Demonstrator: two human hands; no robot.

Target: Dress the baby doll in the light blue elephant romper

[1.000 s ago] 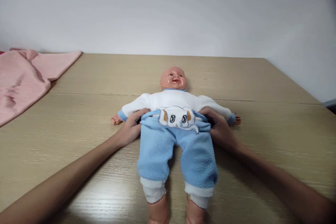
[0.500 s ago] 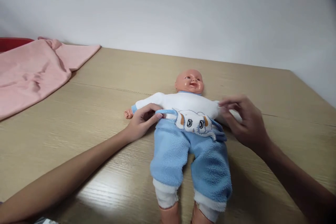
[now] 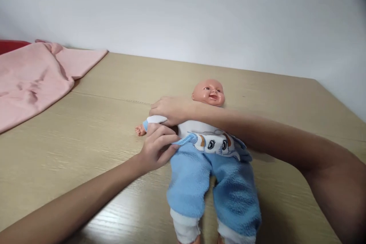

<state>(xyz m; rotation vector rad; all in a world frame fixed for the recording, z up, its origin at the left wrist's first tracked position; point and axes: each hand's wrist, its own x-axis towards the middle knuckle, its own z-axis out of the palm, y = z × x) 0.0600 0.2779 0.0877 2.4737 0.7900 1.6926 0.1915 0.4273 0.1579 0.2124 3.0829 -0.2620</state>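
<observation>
A baby doll lies on its back on the table, dressed in a white top and fuzzy light-blue overalls. The overalls' bib, with an animal face, is folded down at the waist. My left hand pinches the blue shoulder strap beside the doll's waist. Across the doll's chest reaches my right arm; my right hand is closed around the doll's white-sleeved arm, its fingertips partly hidden. The doll's small hand sticks out past the blue cuff.
A pink cloth is spread over the table's left side, with part of a red object behind it. The wooden table meets a white wall at the back.
My right hand has crossed from the doll's arm on the right to its arm on the left. My left hand keeps the strap and has shifted slightly lower.
</observation>
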